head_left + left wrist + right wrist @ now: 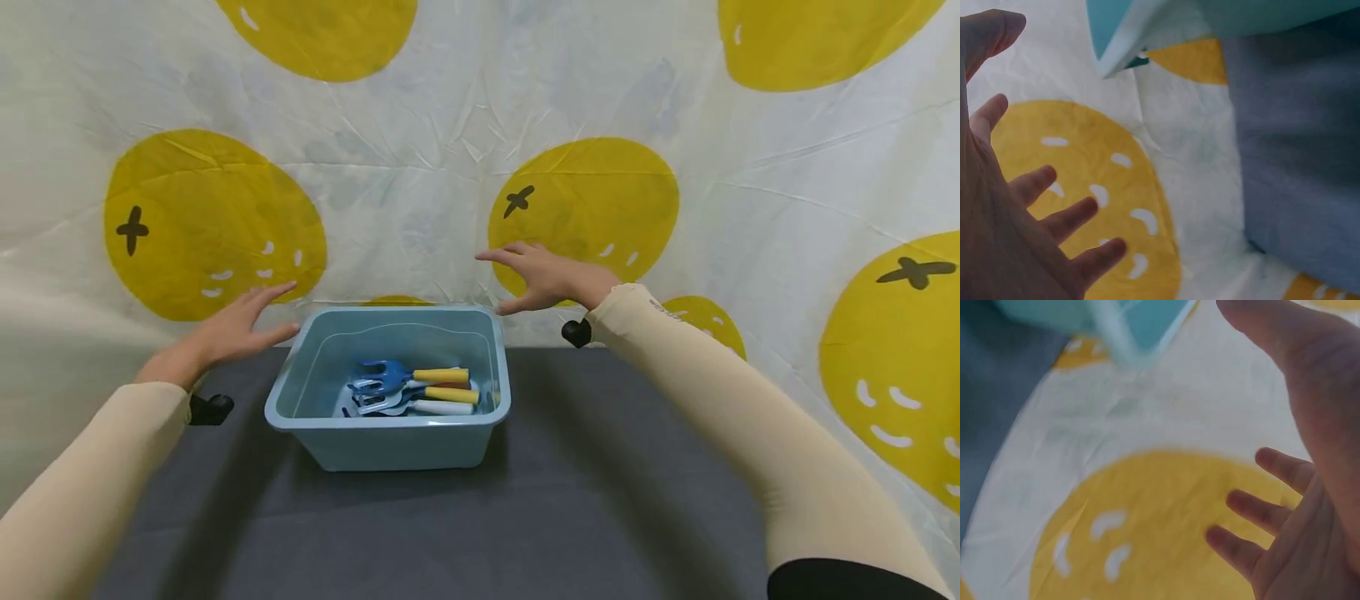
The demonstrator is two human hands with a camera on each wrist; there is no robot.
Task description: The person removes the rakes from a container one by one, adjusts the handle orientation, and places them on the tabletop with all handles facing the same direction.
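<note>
A light blue plastic basin (390, 446) stands on the dark cloth in the head view. Inside it lies a pile of small garden tools, among them a blue hand fork (386, 377) with a yellow handle, others with yellow handles and one with a white handle (442, 407). My left hand (236, 332) hovers by the basin's left rim, fingers spread and holding nothing. Near the far right corner, my right hand (551, 279) is raised with its fingers apart, also holding nothing. Both wrist views show the spread fingers with a corner of the basin above them.
Dark grey cloth (600, 500) covers the table under the basin. Behind it hangs a white sheet (405, 225) printed with large yellow fruit shapes. A small black device (212, 409) is strapped to the left wrist, and another (577, 332) to the right.
</note>
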